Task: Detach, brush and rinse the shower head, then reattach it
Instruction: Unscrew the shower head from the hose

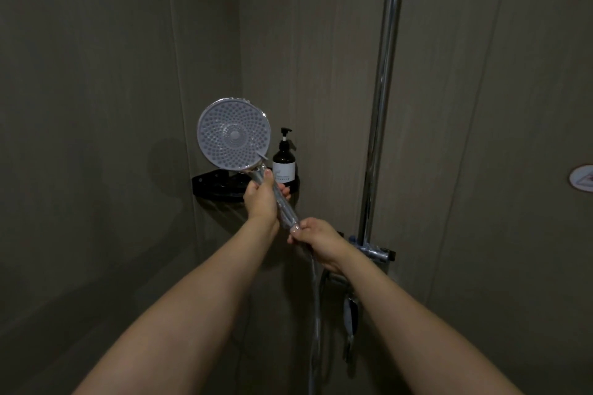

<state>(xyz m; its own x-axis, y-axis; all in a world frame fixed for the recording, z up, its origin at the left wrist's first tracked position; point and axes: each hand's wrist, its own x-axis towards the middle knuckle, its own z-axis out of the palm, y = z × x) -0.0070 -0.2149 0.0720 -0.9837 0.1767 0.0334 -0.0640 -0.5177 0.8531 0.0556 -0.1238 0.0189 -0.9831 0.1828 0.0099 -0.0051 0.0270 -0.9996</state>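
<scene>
The round shower head [233,134] faces me, its grey nozzle plate up and to the left, in front of the shower corner. My left hand [261,199] is wrapped around the upper part of its clear handle. My right hand [316,240] pinches the lower end of the handle, where the hose joins it. The silver hose [316,308] hangs straight down from under my right hand. Whether the joint is loose cannot be told.
A black corner shelf [218,184] holds a dark pump bottle [284,160] just behind the shower head. A chrome riser pipe [383,90] runs up the right wall to the mixer valve [373,250]. A round white fitting [582,178] is at the right edge.
</scene>
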